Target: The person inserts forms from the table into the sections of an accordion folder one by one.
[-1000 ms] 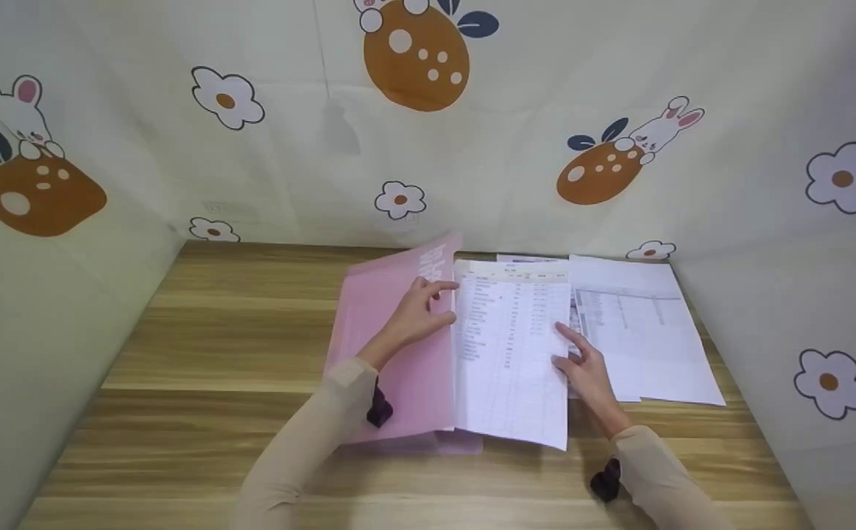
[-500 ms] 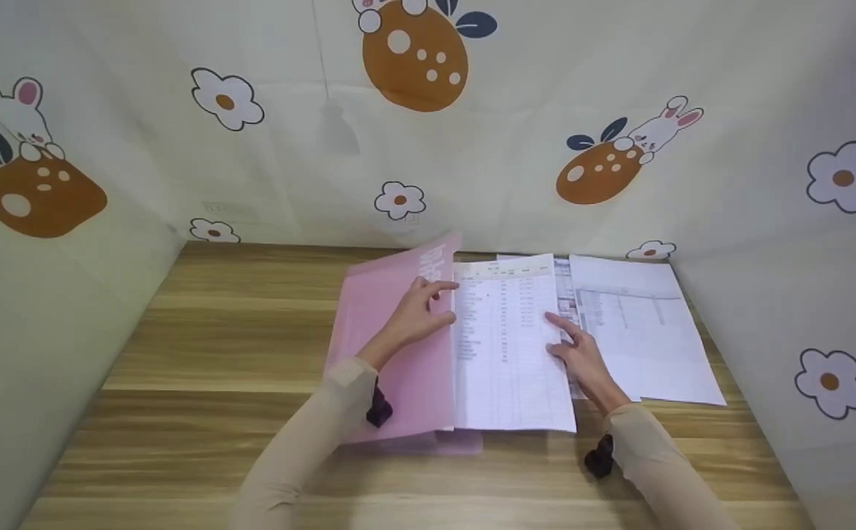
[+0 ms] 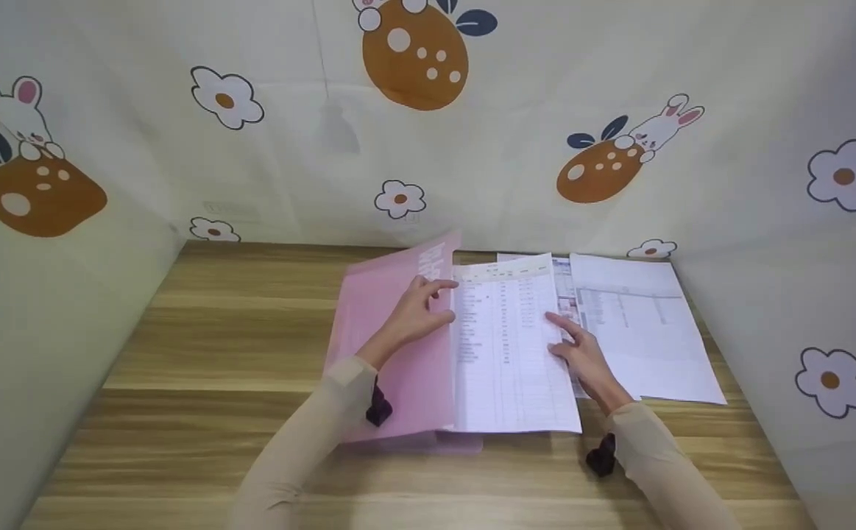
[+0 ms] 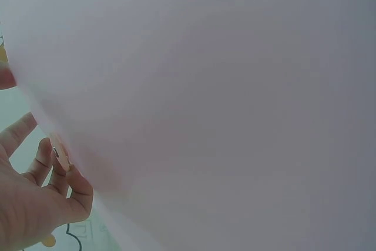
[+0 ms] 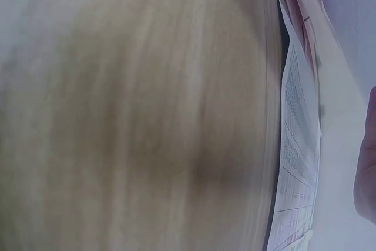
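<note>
A pink folder [image 3: 416, 394] stands half open on the table, its cover tilted up. My left hand [image 3: 414, 313] holds the cover's free edge, with index finger and thumb apart along it. In the left wrist view the pale cover [image 4: 211, 104] fills most of the frame, and curled fingers [image 4: 76, 189] sit at its edge beside a small pale piece. A white printed sheet with table columns [image 3: 520, 390] leans inside the folder against the cover edge. My right hand [image 3: 588, 364] pinches its right edge between thumb and index finger.
More printed sheets [image 3: 663, 353] lie overlapping on the wooden table [image 3: 214, 316] at the right. A patterned curtain [image 3: 288, 162] hangs behind and along both sides. In the right wrist view a printed page [image 5: 299, 116] shows beyond the tabletop [image 5: 158, 110].
The right hand has shifted slightly left and up, taking the sheet's top edge left while its lower right corner swung up and right. The left hand and folder have stayed in place.
</note>
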`<state>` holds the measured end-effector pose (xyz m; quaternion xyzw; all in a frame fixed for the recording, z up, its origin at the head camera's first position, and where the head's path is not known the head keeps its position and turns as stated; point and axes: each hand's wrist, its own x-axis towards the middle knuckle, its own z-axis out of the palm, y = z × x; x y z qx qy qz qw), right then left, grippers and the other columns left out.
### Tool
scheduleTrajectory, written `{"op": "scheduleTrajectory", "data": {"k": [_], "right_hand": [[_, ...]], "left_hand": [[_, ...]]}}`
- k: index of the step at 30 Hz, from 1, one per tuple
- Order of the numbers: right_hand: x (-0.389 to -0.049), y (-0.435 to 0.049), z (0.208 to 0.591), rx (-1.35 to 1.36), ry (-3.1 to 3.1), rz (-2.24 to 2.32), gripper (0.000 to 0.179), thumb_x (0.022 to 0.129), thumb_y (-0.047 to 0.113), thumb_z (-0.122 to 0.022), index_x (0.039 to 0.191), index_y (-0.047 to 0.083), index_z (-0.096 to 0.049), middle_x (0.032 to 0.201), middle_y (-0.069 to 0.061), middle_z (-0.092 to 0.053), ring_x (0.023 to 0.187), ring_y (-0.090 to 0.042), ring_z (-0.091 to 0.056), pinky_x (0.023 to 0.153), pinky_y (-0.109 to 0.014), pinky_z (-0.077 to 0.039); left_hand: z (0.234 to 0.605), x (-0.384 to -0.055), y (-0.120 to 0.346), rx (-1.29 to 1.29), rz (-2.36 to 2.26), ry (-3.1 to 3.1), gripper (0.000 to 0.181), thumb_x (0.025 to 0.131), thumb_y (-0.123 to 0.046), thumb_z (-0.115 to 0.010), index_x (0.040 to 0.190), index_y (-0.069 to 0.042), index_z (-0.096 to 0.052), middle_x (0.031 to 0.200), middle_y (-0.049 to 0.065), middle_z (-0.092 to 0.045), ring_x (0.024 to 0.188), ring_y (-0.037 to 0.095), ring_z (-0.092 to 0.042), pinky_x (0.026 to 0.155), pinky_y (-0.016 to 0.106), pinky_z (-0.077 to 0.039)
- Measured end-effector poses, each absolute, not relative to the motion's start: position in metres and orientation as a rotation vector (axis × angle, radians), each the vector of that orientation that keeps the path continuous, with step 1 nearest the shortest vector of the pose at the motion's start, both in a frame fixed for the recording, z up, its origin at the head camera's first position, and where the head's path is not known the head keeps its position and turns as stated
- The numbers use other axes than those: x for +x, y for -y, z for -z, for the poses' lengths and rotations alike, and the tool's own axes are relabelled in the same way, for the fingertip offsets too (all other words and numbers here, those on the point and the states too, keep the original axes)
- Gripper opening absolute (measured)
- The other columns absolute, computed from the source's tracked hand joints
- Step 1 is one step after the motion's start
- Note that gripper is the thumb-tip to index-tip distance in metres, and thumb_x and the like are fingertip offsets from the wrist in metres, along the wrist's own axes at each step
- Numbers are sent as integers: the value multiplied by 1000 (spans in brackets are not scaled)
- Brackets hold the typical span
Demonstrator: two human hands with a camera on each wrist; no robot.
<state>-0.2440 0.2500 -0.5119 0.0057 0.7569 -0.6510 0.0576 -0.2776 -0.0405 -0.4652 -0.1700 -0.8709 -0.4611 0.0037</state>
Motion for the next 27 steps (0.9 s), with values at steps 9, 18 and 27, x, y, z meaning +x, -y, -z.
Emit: {"op": "scheduleTrajectory", "data": {"k": [9, 18, 27], "right_hand": [[-249, -243, 515, 43, -2293, 1975, 55, 77, -9, -48, 130, 4, -41, 130, -18, -37, 94, -26, -53, 71, -27, -44], [-252, -231, 517, 0, -2334, 1945, 56, 76, -9, -49, 130, 4, -43, 130, -17, -39, 100, -26, -49, 76, -27, -41], [-253, -220, 521, 18, -2274, 1951, 56, 75, -7, -49, 129, 8, -45, 124, -16, -46, 92, -25, -54, 72, -30, -43]], "left_hand": [[465, -276, 41, -535, 1433, 2742, 50, 70, -16, -61, 120, -16, -55, 92, 8, -41, 74, 18, -38, 61, 28, -33], [464, -276, 40, -538, 1414, 2746, 51, 69, -16, -61, 119, -15, -55, 94, 10, -42, 77, 19, -40, 64, 29, -34], [463, -276, 42, -577, 1373, 2743, 48, 71, -18, -59, 118, -16, -55, 91, 9, -42, 73, 19, -39, 63, 29, -33]]}}
